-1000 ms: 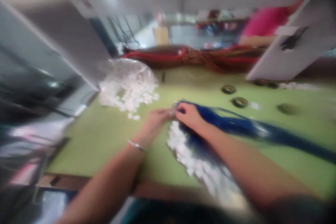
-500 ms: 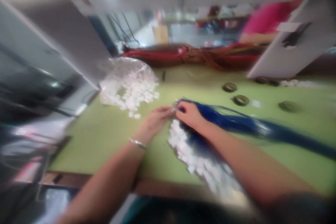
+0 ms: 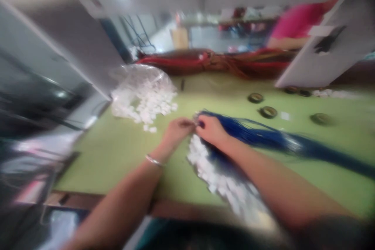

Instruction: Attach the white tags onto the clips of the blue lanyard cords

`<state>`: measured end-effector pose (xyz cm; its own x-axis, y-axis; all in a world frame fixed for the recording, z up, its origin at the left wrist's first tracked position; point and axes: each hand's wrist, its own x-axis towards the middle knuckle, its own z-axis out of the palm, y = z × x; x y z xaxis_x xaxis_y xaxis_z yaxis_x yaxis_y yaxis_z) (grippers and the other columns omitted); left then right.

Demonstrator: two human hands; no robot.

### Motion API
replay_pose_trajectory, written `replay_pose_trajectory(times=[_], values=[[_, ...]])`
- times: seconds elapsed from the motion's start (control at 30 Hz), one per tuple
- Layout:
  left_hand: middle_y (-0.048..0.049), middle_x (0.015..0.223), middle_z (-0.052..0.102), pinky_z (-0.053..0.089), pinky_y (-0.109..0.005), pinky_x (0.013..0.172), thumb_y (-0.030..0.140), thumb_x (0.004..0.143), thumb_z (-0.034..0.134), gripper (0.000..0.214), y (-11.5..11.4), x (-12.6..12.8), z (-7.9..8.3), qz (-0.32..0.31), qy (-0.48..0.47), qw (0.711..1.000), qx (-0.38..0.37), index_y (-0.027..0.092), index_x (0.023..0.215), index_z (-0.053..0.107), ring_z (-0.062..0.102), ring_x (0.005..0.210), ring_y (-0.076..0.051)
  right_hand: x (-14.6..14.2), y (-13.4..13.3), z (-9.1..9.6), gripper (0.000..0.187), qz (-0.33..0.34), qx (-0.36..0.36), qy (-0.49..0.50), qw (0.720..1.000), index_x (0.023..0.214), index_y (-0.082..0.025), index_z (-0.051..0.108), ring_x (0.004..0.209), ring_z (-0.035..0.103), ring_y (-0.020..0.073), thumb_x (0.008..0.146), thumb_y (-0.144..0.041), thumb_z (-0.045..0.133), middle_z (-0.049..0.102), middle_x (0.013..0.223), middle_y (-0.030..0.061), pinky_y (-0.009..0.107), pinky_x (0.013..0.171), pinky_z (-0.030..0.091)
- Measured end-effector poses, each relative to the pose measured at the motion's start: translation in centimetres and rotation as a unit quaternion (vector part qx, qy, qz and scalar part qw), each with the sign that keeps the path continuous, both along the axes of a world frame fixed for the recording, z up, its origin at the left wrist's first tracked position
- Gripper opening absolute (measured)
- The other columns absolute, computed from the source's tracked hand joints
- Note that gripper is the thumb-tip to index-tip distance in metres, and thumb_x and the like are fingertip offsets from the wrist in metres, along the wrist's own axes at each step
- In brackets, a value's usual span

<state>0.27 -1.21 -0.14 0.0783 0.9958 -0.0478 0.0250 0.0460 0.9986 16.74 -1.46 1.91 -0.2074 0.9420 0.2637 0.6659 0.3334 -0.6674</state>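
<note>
A long bundle of blue wires point(image 3: 252, 129) lies across the green table top, its near ends fanned out in the middle. At those ends my right hand point(image 3: 213, 129) is closed, its curled fingers gripping blue wire. My left hand point(image 3: 176, 129) meets it from the left with thumb and fingers pinched together; whatever is between them is too small and blurred to name. Just below both hands, a row of small white plastic pieces point(image 3: 199, 152), looking like connector housings on blue wires, runs toward the table's front edge, partly under my right forearm.
A clear plastic bag point(image 3: 125, 72) spills loose white pieces point(image 3: 149, 105) at the back left. Several dark tape rolls point(image 3: 267, 112) lie at the right. Red and brown wire bundles point(image 3: 216, 61) stretch along the back edge. Beyond the upright panel point(image 3: 319, 58), a person in a pink top is visible.
My left hand's fingers have curled in more and its wrist has turned slightly. My right hand has barely shifted at the wire ends. Everything else stays put.
</note>
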Motion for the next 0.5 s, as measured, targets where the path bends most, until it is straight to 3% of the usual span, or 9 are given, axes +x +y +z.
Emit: replay_pose_trajectory(times=[0.2,0.3,0.5], values=[[-0.005,0.073,0.072,0.053,-0.033,0.077,0.024,0.06,0.079,0.02,0.1,0.2,-0.5,0.029,-0.005,0.999,-0.015,0.015,0.076,0.072,0.065,0.073,-0.017,1.2,1.2,0.1,0.016,0.006,-0.077,0.033,0.997,0.056,-0.017,0.057,0.052,0.043,0.01,0.07,-0.025,0.059,0.053,0.052,-0.0033,0.024,0.052,0.03],[-0.005,0.073,0.072,0.053,-0.032,0.076,0.026,0.06,0.08,0.021,0.1,0.3,-0.7,0.033,0.003,0.999,-0.016,0.015,0.076,0.071,0.065,0.072,-0.017,1.4,1.5,0.0,0.019,0.033,-0.07,0.02,0.997,0.053,-0.017,0.053,0.051,0.04,0.0094,0.071,-0.023,0.056,0.049,0.05,-0.004,0.024,0.052,0.028],[-0.0059,0.075,0.071,0.051,-0.031,0.073,0.031,0.062,0.079,0.024,0.0,0.4,-0.9,-0.002,0.041,0.999,0.007,0.014,0.076,0.071,0.064,0.071,-0.016,1.1,1.4,-0.1,0.017,0.056,-0.06,0.037,0.996,0.058,-0.016,0.057,0.057,0.045,0.0111,0.074,-0.021,0.054,0.057,0.059,-0.0008,0.024,0.057,0.034]])
